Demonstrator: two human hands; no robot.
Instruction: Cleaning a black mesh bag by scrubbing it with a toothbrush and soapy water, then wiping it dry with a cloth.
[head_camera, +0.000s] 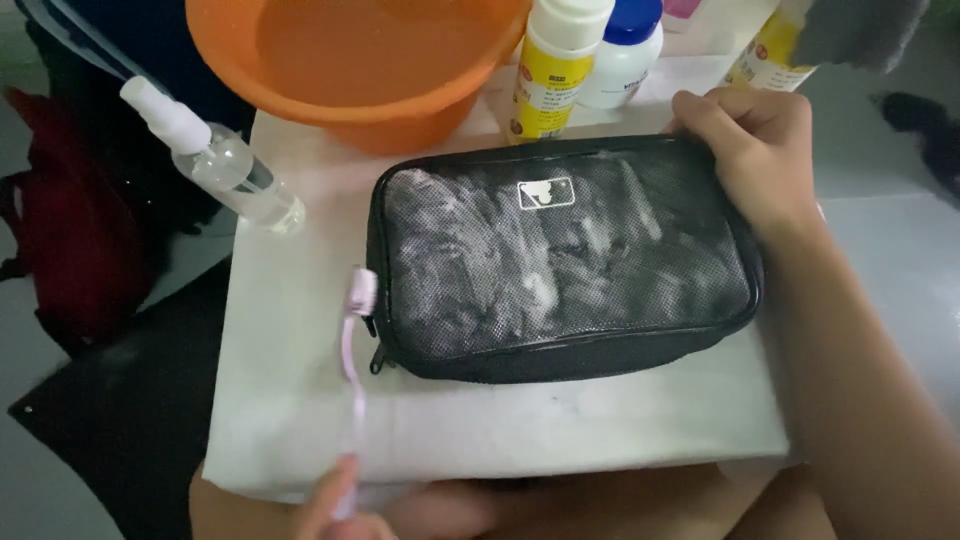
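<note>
Nearest me, my left hand (345, 505) is clamped on a pink toothbrush (352, 360), its head touching the foamy black pouch (560, 265) mid-board (300, 400). My right hand (755, 150) grips the pouch's far corner. Behind stand an orange basin (360, 60), a spray bottle (215, 155) and bottles (560, 60).

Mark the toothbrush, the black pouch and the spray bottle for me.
toothbrush (352, 350), head view, middle of the pink handle.
black pouch (560, 265), head view, centre of the foamy mesh top.
spray bottle (235, 175), head view, clear body.
</note>
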